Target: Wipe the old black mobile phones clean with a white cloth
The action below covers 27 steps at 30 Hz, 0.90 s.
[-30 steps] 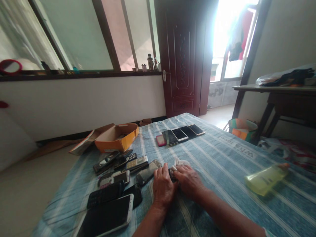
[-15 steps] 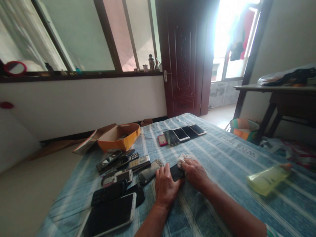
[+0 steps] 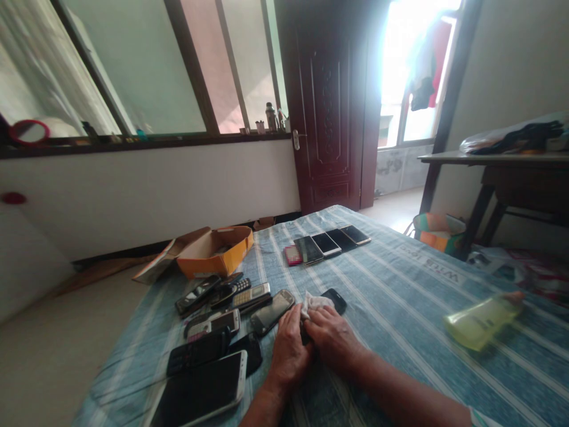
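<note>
My left hand (image 3: 288, 350) lies fingers down on the near end of a black phone (image 3: 334, 298) on the striped blue cloth (image 3: 400, 296). My right hand (image 3: 331, 338) presses a crumpled white wipe (image 3: 313, 303) against that phone, fingers closed over the wipe. The phone's far end sticks out beyond both hands. Left of my hands lies a cluster of several old phones (image 3: 222, 308), with a large smartphone (image 3: 200, 391) nearest me.
A row of several smartphones (image 3: 331, 242) and a small pink item (image 3: 292, 255) lie further up the cloth. An open orange box (image 3: 216, 252) sits at the far left edge. A yellow-green bottle (image 3: 480, 320) lies on its side at right. A dark table (image 3: 498, 178) stands beyond.
My right hand with the wipe slid back toward me along the black phone, uncovering its far end. My left hand stayed on the phone's near end.
</note>
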Motion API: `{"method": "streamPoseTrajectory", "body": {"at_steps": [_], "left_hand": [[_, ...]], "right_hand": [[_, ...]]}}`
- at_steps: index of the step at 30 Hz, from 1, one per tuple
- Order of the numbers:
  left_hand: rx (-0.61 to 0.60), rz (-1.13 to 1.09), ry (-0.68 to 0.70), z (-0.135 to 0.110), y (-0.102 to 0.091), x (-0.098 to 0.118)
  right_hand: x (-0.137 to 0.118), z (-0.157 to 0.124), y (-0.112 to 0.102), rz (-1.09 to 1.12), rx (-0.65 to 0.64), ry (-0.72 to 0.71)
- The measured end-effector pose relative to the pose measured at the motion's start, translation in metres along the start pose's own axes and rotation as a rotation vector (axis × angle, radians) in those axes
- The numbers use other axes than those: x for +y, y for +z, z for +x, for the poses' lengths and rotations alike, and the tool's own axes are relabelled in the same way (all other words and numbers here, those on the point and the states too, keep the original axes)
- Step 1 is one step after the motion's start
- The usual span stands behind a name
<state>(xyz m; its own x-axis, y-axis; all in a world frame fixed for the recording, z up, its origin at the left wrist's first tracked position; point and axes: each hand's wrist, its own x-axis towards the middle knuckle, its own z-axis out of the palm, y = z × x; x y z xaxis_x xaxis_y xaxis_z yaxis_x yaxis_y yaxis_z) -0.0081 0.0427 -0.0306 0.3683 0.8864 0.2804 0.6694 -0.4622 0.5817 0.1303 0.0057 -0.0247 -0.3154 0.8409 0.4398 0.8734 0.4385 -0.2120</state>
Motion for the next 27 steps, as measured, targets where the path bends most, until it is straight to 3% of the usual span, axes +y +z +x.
{"method": "streamPoseTrajectory", "body": {"at_steps": [4, 11, 16, 27], "left_hand": [[-0.007, -0.037, -0.014, 0.000, 0.000, -0.003], [0.009, -0.046, -0.015, -0.001, 0.000, 0.000], [0.025, -0.099, -0.039, -0.003, 0.001, 0.000], [0.041, -0.340, -0.121, 0.003, -0.003, -0.006]], "right_hand": [[0.003, -0.001, -0.006, -0.003, -0.040, 0.029], [0.025, -0.003, -0.017, -0.059, -0.066, 0.259], [0.023, -0.002, -0.021, -0.128, -0.121, 0.377], [-0.011, -0.008, 0.005, -0.065, -0.024, 0.064]]}}
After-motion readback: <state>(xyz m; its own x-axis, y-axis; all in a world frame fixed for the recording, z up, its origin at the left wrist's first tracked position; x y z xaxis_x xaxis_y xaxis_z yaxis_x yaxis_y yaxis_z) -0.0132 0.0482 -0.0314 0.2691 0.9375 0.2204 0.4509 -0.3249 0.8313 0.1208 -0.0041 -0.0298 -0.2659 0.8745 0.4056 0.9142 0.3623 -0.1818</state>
